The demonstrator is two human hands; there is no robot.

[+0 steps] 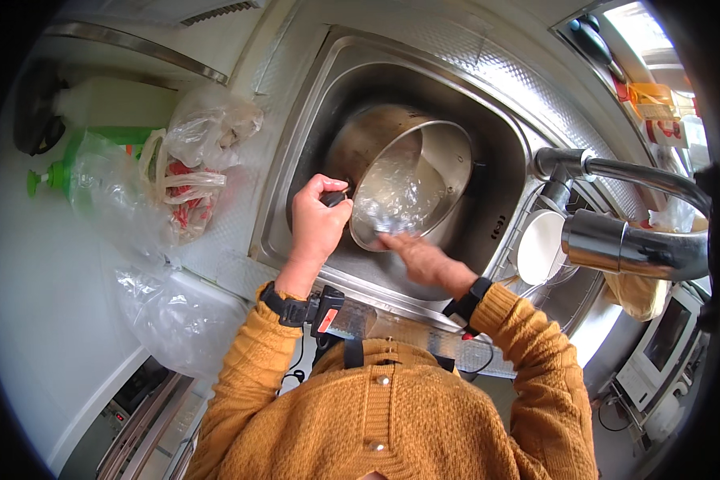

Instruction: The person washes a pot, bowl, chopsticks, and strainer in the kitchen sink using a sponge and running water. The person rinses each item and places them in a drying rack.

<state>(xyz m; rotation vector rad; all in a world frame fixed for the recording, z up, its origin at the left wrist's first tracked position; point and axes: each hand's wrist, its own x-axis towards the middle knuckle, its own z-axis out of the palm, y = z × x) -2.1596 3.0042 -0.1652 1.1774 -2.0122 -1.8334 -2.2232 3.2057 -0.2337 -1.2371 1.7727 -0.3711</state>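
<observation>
A stainless steel pot (369,135) lies tilted in the metal sink (360,267), with its mouth turned toward the lower right. Water (405,180) in the pot is splashing and stirred up. My left hand (318,219) grips the dark side handle (335,198) of the pot. At the pot's near rim, my right hand (429,258) is blurred by motion. Its fingers close on a shiny silvery thing (390,225) that looks like a metal scourer; blur hides its exact shape. The pot's other handle (475,177) points to the right.
A chrome faucet (624,240) stands right of the sink, partly over a wire dish rack (516,258) holding a white dish (539,246). Plastic bags (198,180) and a green pump bottle (60,174) are at left. A white microwave (657,354) stands at far right.
</observation>
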